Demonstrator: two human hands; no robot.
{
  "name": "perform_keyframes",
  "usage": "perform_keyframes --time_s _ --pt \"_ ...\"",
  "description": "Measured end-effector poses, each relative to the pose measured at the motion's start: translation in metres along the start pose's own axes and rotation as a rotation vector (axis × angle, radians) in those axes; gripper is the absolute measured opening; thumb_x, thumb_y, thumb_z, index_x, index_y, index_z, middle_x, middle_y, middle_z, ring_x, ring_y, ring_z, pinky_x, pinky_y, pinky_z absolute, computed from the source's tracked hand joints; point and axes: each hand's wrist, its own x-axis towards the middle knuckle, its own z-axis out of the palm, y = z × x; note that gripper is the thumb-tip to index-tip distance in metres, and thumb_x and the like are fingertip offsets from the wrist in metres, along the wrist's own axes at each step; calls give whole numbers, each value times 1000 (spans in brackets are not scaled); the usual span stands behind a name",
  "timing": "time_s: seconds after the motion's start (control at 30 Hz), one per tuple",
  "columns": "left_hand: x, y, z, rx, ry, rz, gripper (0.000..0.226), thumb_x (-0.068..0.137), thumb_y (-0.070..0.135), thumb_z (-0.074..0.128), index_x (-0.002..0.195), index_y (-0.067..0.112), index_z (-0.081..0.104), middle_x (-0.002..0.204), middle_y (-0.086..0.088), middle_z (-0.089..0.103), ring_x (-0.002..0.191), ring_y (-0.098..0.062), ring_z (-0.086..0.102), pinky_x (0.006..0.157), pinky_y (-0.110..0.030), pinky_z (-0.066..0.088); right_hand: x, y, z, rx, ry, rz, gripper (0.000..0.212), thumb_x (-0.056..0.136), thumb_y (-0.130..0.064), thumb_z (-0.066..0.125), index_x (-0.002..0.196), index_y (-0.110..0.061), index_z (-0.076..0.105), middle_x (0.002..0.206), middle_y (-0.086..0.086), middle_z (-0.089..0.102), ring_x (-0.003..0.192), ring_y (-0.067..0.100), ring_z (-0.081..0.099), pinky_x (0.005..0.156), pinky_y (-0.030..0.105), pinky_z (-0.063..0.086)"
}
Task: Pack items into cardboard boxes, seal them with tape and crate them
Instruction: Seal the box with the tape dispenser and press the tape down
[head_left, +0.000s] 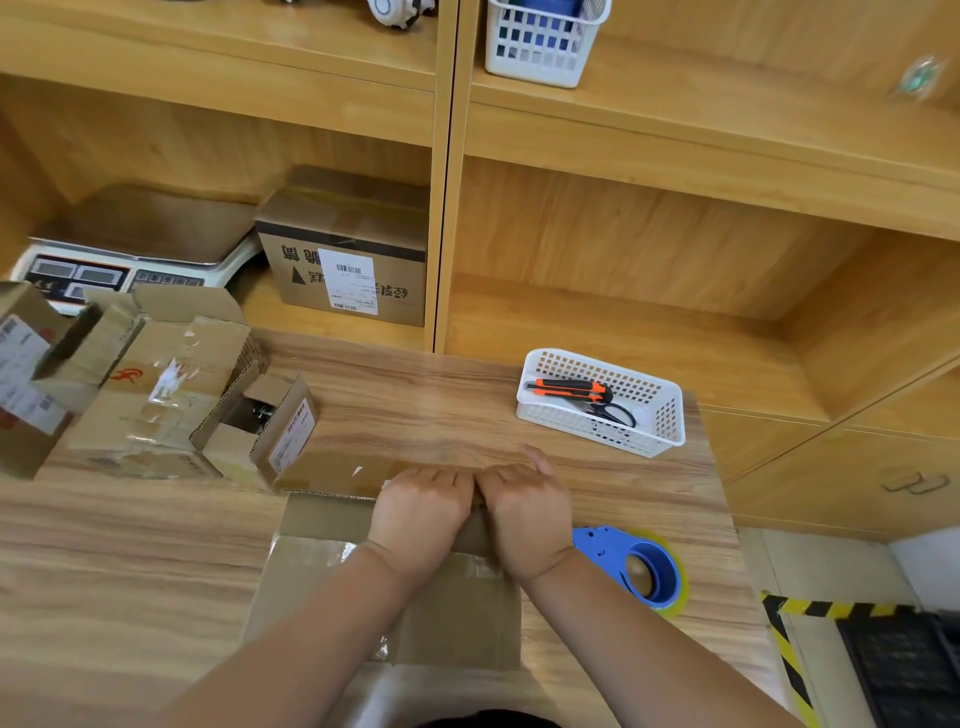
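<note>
A flattened cardboard box (322, 566) lies on the wooden table (130, 545) in front of me. My left hand (418, 512) and my right hand (527, 512) sit side by side on its far flap, fingers curled over the flap's edge. A blue tape dispenser (641, 566) with clear tape lies on the table just right of my right wrist. A small open carton (270, 431) with a dark item inside stands to the left of the flap.
Worn cardboard boxes (150, 395) pile up at the table's left. A white basket (660, 410) at the back right holds an orange utility knife (569, 388) and scissors. A labelled box (348, 260) and a scale (130, 260) sit in the shelf behind. A dark crate (904, 670) stands lower right.
</note>
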Motion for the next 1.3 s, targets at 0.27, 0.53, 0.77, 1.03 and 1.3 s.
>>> perform_keyframes --time_s 0.27,0.53,0.77,1.03,1.3 --pt "10 -2 -14 28 36 -15 14 36 10 57 45 20 52 38 4 45 31 -14 45 36 -17 26 9 7 3 53 44 0 15 58 -7 54 55 -22 56 45 -7 46 43 13 44 101 33 40" --pt "-1 -11 -15 41 17 -45 39 11 0 61 44 20 57 37 5 45 31 -15 44 39 -14 27 -4 9 7 15 25 -6 19 59 -5 67 69 -22 70 53 -7 57 49 13 53 103 33 37" --pt "-2 -9 -9 -12 28 -56 38 18 6 76 50 19 61 41 5 48 35 -16 47 40 -17 33 -1 10 3 33 -13 15 19 64 -6 61 68 -23 70 54 -7 59 49 13 55 105 31 34" --pt "-11 -8 -6 -14 127 -24 33 30 -1 73 55 20 65 44 5 50 39 -15 49 42 -19 37 -8 8 3 74 -106 57 27 58 -8 59 74 -27 73 56 -10 62 49 8 57 106 26 29" --pt "-16 -10 6 -40 196 -49 28 39 -1 69 59 19 67 50 5 58 43 -16 54 44 -21 42 -11 8 3 82 -54 14 27 69 -13 47 70 -24 72 57 -9 63 52 10 58 104 31 37"
